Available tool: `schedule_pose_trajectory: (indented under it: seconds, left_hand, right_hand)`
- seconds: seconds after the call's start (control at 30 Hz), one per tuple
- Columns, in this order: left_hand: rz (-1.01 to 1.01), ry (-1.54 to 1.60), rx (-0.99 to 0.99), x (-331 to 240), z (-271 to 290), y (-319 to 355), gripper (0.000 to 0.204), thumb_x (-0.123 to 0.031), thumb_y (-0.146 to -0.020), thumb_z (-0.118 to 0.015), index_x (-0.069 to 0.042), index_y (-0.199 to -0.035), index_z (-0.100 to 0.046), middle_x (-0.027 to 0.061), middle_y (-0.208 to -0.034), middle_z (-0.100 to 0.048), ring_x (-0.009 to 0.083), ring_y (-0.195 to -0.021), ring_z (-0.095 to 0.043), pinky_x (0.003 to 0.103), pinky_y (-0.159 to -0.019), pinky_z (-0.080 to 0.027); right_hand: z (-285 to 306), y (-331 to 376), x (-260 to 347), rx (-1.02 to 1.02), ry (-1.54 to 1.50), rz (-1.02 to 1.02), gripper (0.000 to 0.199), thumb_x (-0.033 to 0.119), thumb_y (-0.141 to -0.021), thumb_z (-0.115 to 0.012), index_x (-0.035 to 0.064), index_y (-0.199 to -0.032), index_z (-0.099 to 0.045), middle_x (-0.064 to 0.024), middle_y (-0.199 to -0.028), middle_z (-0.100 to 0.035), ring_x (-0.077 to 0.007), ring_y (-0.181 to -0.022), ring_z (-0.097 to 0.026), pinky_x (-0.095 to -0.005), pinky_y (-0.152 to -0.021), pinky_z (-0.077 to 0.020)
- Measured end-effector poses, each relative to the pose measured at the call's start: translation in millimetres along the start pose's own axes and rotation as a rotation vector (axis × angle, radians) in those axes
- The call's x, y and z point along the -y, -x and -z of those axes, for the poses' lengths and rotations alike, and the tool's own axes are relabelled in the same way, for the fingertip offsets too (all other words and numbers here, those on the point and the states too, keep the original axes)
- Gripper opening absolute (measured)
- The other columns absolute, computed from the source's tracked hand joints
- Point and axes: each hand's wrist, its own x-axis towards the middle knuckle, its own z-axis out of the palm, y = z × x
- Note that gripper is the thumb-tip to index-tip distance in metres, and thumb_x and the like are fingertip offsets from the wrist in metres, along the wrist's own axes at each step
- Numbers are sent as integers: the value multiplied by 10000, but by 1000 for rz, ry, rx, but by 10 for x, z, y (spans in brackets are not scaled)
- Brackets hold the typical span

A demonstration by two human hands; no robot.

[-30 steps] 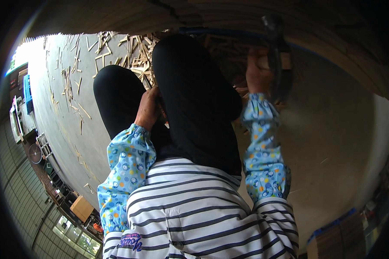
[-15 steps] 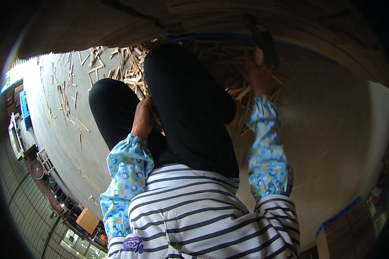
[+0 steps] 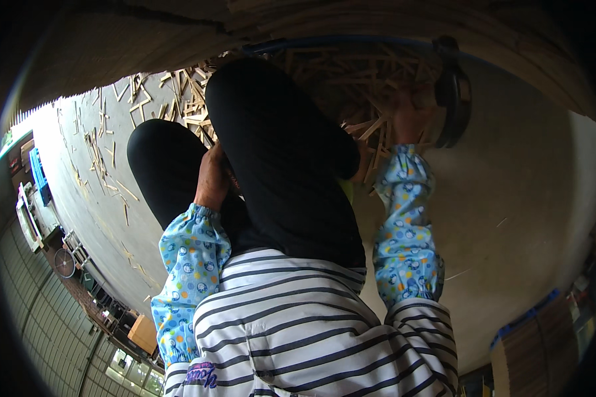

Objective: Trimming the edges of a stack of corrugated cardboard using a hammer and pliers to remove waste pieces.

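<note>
My right hand [image 3: 414, 119] is raised beyond my right knee, in shadow. It is closed on a dark, curved hand tool [image 3: 453, 99]; its exact kind is hard to make out. My left hand [image 3: 211, 178] sits between my thighs, its back toward me and its fingers curled down. My black-trousered right leg [image 3: 285, 152] hides the fingertips and whatever they grip. Under and beyond the right hand lie thin wooden strips [image 3: 375, 126], partly in the dark.
A large wooden surface [image 3: 146, 40] overhangs the far side. Many wooden strips [image 3: 195, 106] are heaped on the concrete floor [image 3: 86, 172], with others scattered to the left. Along the left edge stand a blue crate [image 3: 38, 169] and a cardboard box [image 3: 142, 333]. Brown boards [image 3: 536, 351] stand at lower right.
My right hand has shifted slightly right with the dark tool, which has swung outward to the right and nearer me. My left hand stays between my thighs, nearly unmoved.
</note>
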Motion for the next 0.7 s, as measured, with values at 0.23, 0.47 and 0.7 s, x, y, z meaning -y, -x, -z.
schedule_pose_trajectory:
  seconds: [0.23,0.47,0.7]
  left_hand:
    - [27,-60,59,-51,-228,-53,329,-261,-884,-465,34,-982,-574,95,-930,-619,163,-810,-580,245,-747,-448]
    - [11,58,-70,-42,52,61,334,-267,-881,-455,28,-978,-578,80,-896,-623,152,-789,-585,265,-701,-459]
    - [28,147,-27,-20,-56,-115,233,-239,-836,-485,-19,-835,-563,32,-751,-557,135,-669,-518,250,-617,-415]
  right_hand:
    - [-25,-256,-1340,-24,756,623,247,180,-846,-569,55,-1057,-603,-96,-774,-606,-224,-620,-569,-383,-589,-483]
    - [-484,285,-630,181,-88,-107,447,304,-811,-614,94,-1195,-521,-164,-832,-576,-271,-670,-556,-471,-624,-444]
    - [-523,56,-910,293,322,-286,544,295,-809,-633,51,-1263,-458,-196,-1079,-561,-350,-877,-560,-490,-740,-462]
